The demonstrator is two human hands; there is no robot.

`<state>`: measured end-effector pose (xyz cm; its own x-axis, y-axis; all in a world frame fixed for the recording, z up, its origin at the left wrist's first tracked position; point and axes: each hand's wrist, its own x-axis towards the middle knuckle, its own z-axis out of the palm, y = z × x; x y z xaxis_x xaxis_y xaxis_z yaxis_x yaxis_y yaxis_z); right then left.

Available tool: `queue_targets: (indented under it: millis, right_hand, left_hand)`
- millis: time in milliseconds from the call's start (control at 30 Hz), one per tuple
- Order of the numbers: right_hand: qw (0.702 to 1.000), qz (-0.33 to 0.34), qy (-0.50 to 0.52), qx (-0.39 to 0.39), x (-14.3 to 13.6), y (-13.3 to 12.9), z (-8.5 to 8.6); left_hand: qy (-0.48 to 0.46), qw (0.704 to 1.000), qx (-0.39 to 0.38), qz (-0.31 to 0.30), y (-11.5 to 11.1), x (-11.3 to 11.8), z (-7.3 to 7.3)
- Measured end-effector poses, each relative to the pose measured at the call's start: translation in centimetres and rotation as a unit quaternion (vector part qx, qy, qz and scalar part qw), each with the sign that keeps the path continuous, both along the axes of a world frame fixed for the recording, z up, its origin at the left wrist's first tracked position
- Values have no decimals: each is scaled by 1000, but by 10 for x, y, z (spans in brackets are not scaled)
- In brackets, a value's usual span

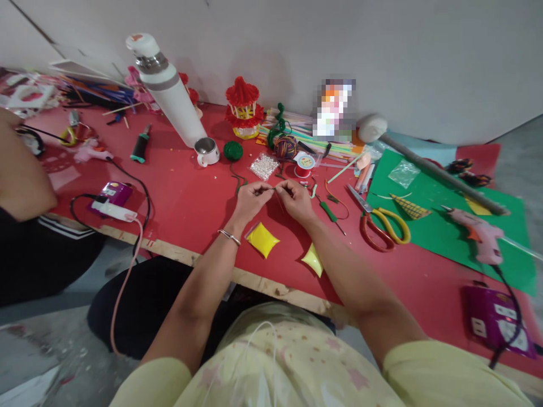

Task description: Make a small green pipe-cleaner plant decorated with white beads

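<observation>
Red all along the bench, and out over the middle, nearly tip to tip, the left hand and the right hand. Both pinched, thumb against forefinger, on a thin strand, too fine to trace from end to end. Silver bracelet on the left wrist. Between the forearms, towards the bench's near edge, a bright yellow packet; close by the right forearm, nearer still to that edge, a pale yellow packet. Just beyond the fingers, a bag of white beads and a spool of red thread. On towards the far edge: a green ball of yarn, a multicoloured ball and, back there, a red-and-yellow model. Left of that, tall and white, a bottle, with a small cup just beside its base. Now over to the right: a green-handled hook, then scissors, tips towards the far edge. Farther right, a green sheet, a pink glue gun on top, and by the near right corner a purple box. Far left, near edge: another person's arm.
</observation>
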<state>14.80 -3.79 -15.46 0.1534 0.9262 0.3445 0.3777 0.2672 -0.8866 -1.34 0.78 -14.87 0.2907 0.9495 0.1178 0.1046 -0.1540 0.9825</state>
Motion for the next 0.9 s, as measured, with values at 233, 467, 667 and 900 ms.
queue_targets:
  millis: [233,467,667,900]
  right_hand:
    - [989,50,128,-45,-2,-2,0]
    - [974,66,152,-158,-2,-4,4]
    - [976,69,144,-150,-1,-5,6]
    - [976,79,147,-138,-1,-4,3]
  left_hand:
    - [-7,1000,-17,1,3,-2,-1]
    - [-3,999,-46,9,2,-4,2]
    - [-14,998,-66,10,2,-4,3]
    - [-44,995,-93,5,2,-3,5]
